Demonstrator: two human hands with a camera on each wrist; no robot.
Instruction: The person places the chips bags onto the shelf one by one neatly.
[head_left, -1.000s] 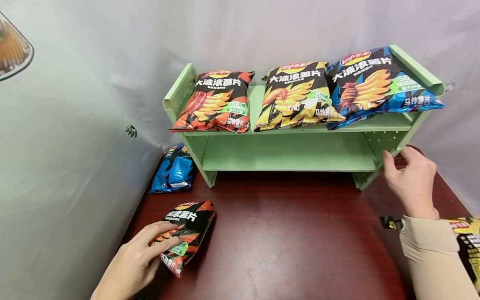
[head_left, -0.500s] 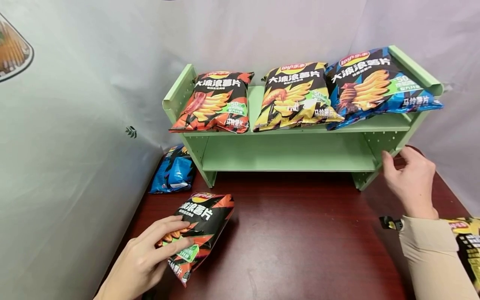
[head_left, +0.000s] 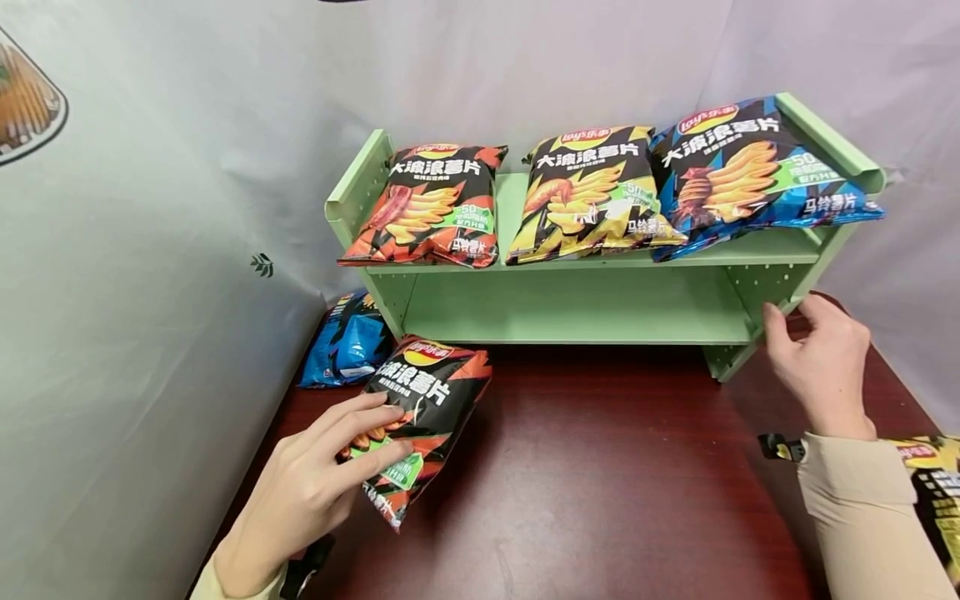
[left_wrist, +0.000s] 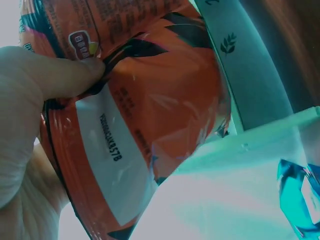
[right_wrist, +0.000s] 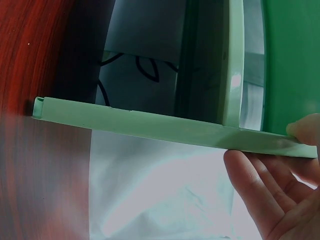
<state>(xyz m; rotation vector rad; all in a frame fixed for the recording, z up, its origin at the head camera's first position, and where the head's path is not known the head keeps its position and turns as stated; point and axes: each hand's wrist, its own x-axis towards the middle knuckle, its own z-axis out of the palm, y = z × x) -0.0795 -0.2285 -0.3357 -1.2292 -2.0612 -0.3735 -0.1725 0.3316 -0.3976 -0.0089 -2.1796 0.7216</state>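
My left hand (head_left: 318, 467) holds a red and black bag of potato chips (head_left: 435, 396), tilted, above the dark table in front of the shelf's left leg. In the left wrist view, the thumb presses on the bag's orange back (left_wrist: 170, 110); the fingers lie across its front. On the right, my right hand (head_left: 823, 362) grips the side panel of the green two-tier shelf (head_left: 570, 312). From the right wrist view, thumb and fingers pinch that panel's edge (right_wrist: 150, 126) from both sides.
On the upper tier lie a red chip bag (head_left: 431, 204), a yellow one (head_left: 592, 192) and a blue one (head_left: 735, 175). A second blue bag (head_left: 347, 342) lies left of the shelf. Another yellow bag (head_left: 933, 483) is partly hidden behind the right sleeve. Pale curtains surround the table (head_left: 585, 467).
My left hand has carried the red chip bag up and to the right, toward the shelf's left leg, which the bag now hides. The right hand keeps its hold on the shelf.
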